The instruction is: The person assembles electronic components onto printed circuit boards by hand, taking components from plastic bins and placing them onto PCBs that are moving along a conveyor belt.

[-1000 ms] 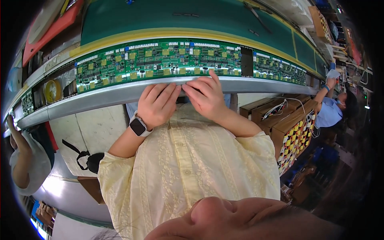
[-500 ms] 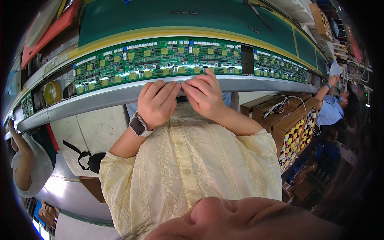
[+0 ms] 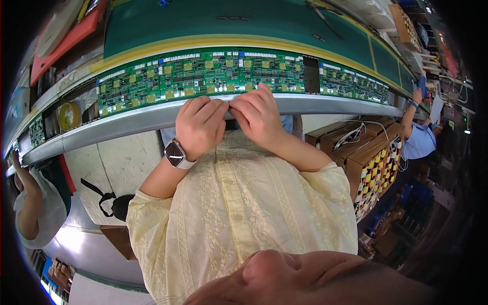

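Note:
My left hand [image 3: 201, 126], with a watch [image 3: 174, 153] on its wrist, is at the grey metal rail [image 3: 295, 103] in front of me. Its fingers are curled into a pinch. My right hand [image 3: 257, 116] faces it, fingers bent and pressed together, the fingertips of both hands nearly meeting. Whatever they pinch, if anything, is too small or hidden by the fingers. Just beyond them a row of green circuit boards [image 3: 201, 76] lies along the rail, with yellow square parts, white connectors and dark chips.
A dark gap [image 3: 311, 75] breaks the row of boards at the right. A yellow tape roll [image 3: 67, 117] lies at the left. Dark chip strips [image 3: 233, 18] rest on the green mat [image 3: 168, 23]. Stacked cartons [image 3: 351, 147] stand at my right. Co-workers [image 3: 418, 134] are at both sides.
My hands stay almost in place, with the left wrist turned slightly. The co-worker at the right has shifted their hands, and a pale sheet there has moved.

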The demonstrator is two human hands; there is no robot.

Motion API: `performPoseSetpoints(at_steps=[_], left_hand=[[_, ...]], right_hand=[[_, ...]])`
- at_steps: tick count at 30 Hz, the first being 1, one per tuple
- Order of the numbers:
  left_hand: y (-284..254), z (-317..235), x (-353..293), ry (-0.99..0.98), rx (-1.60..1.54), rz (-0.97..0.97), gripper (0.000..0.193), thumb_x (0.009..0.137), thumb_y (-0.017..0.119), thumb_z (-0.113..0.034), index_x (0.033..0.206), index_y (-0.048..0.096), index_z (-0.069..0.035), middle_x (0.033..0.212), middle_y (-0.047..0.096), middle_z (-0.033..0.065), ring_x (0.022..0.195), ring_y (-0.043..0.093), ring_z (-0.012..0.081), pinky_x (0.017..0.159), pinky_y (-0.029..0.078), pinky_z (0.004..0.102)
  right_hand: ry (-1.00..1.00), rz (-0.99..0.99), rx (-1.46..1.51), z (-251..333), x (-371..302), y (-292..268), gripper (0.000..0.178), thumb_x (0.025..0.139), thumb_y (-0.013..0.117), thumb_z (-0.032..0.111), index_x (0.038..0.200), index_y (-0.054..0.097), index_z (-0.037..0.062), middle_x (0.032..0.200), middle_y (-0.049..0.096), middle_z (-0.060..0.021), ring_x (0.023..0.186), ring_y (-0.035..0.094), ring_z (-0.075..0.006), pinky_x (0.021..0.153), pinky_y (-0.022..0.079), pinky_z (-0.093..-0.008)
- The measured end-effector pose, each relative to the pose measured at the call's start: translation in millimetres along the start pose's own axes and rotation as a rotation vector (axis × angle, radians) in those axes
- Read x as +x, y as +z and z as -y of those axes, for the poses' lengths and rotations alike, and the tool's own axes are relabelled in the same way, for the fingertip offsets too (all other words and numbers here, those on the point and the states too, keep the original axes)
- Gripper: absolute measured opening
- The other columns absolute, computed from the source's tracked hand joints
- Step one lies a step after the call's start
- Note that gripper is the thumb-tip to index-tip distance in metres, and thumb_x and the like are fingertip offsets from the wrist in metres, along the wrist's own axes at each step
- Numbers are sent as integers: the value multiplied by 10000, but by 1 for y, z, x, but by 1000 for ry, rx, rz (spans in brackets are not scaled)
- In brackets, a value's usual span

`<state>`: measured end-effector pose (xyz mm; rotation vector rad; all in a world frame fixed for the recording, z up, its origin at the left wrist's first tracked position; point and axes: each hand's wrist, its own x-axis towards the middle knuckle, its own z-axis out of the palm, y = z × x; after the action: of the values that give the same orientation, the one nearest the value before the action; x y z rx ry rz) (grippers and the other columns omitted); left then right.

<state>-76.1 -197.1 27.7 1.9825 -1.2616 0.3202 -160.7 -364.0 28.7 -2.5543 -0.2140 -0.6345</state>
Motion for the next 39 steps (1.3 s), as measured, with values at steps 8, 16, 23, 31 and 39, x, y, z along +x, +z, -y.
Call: performPoseSetpoints(at_steps=[8,16,23,31,39], left_hand=[[-6,-3,1,-119,-161,-24,286,701,658,6,985,681,-21,924,677,86,782,627,262,714,531,375],[-10,-8,-1,-624,-834,-44,278,861,691,12,1123,600,-9,902,673,89,773,645,142,702,543,275],[-9,6,-3,-764,-1514,-203,375,892,655,40,1238,525,-21,960,662,52,873,639,106,750,539,233],[-36,13,-8,-537,-391,-279,408,814,728,-59,1199,594,-49,1017,676,114,895,665,243,777,546,341],[-26,37,-17,-259,141,-251,289,798,698,-98,1075,644,-40,1013,670,85,918,648,258,772,531,368]], right_hand=[[31,170,183,-10,22,-12,200,756,761,74,930,662,87,925,623,-48,903,615,-257,1000,425,-503],[-79,315,371,-4,55,-33,224,778,752,34,984,671,70,938,655,-54,896,639,-233,984,465,-444],[294,314,750,-1,56,-17,212,810,724,-13,1010,666,25,976,643,-75,922,601,-187,833,475,-309],[217,317,374,-5,84,-7,117,836,691,14,951,669,8,910,684,-96,839,651,-223,748,511,-341],[-145,395,-104,-13,95,7,117,777,731,74,884,684,65,846,673,-70,805,636,-264,825,494,-388]])
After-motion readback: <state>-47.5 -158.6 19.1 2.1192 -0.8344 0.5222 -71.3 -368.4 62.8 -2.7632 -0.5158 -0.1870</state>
